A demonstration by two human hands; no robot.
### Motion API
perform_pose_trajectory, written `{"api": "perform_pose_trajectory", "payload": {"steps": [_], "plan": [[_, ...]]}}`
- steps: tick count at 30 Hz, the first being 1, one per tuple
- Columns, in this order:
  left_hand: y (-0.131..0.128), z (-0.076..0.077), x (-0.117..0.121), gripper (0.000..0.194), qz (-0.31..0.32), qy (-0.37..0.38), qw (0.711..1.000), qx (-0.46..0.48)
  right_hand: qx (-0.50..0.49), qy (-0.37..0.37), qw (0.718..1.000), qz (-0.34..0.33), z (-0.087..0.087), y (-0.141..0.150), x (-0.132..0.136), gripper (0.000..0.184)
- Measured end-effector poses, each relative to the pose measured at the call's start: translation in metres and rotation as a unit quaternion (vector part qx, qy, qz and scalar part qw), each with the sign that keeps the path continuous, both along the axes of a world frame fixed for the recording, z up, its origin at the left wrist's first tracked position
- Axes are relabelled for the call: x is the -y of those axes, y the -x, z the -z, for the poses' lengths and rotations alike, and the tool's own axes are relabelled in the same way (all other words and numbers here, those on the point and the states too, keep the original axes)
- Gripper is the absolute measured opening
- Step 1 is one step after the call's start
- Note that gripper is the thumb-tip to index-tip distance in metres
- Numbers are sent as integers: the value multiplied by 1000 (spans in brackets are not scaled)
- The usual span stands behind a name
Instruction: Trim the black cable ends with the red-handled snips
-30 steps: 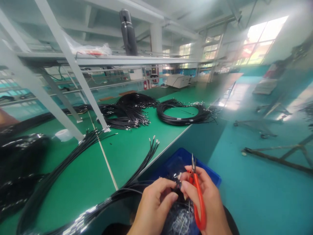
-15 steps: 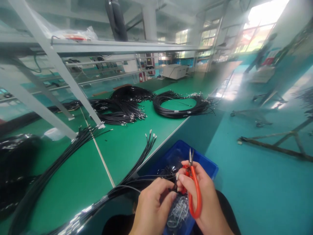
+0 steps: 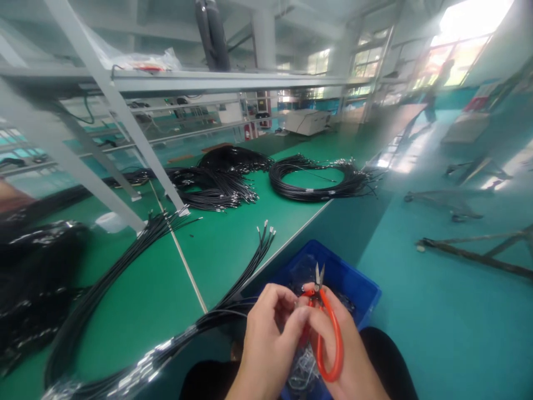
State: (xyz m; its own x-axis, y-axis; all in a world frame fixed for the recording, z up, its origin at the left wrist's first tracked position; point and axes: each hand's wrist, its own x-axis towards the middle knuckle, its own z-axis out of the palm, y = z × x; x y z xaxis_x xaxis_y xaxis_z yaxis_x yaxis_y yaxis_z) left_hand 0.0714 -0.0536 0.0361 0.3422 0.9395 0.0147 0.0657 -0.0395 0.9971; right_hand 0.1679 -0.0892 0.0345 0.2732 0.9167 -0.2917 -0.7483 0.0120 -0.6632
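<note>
My right hand (image 3: 347, 333) is wrapped round red-handled scissors (image 3: 336, 344), their short pointed blades parted and facing up and away. My left hand (image 3: 266, 339) is closed in a pinch, its thumb and fingertips meeting the fingertips of my right hand. Whatever lies in that pinch is too small and covered to make out. Both hands are above a blue bin (image 3: 366, 297), which holds small wire-like metal pieces (image 3: 305, 369) and dark bits. Left of my hands, a bundle of black cables (image 3: 225, 318) crosses the table edge.
Coiled black cables (image 3: 308, 194) and heaped cables (image 3: 220, 191) lie on the green table (image 3: 225, 255). White shelf posts (image 3: 141, 128) rise from it at left. Black plastic-wrapped bundles (image 3: 37, 289) sit at far left. A wheeled stand (image 3: 470, 253) is on the floor at right.
My left hand has moved in against the right fingertips, and the dark piece seen between them earlier no longer shows. The scissors tilt further left, with blades wider apart. The camera view has shifted.
</note>
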Motion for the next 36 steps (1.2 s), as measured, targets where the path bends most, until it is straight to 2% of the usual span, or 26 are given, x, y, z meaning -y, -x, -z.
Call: {"api": "perform_pose_trajectory", "payload": {"steps": [2,5,10,17,19,21,22,25,27,28,29,31,33,36], "plan": [[-1,-1,-1,14,-6,42,999,34,4,6,1000,-2,3,2,0,27],[2,-1,-4,13,29,101,988,115,-3,-11,1000,-14,8,2,0,26],[5,3,-5,14,45,137,970,194,-4,-18,1000,-10,12,2,1,26],[4,4,-6,13,64,113,976,174,-36,-34,999,-23,7,-1,2,15],[8,4,-7,14,43,66,990,114,-53,-34,998,-19,5,-3,1,12],[13,5,-8,7,-13,-43,999,7,-67,-26,997,-11,5,-4,0,12],[16,6,-8,3,-35,-116,991,-50,-71,-21,997,-7,5,-5,-1,13],[19,7,-8,20,-49,-326,928,-176,-73,-16,997,-6,6,-4,-1,13],[18,7,-8,22,-46,-407,885,-222,-73,-13,997,-12,6,-2,-1,12],[18,7,-9,21,-50,-423,874,-234,-74,-12,997,-15,5,-2,-1,11],[18,7,-9,20,-56,-422,873,-237,-75,-11,997,-17,5,-2,-1,11],[19,6,-10,18,-65,-376,898,-219,-75,-7,997,-16,3,-1,-2,10],[20,4,-9,15,-55,-281,942,-177,-72,-9,997,-7,1,-1,-2,10],[18,0,-4,8,21,-109,990,-85,-66,-15,998,-3,0,1,-3,9]]}}
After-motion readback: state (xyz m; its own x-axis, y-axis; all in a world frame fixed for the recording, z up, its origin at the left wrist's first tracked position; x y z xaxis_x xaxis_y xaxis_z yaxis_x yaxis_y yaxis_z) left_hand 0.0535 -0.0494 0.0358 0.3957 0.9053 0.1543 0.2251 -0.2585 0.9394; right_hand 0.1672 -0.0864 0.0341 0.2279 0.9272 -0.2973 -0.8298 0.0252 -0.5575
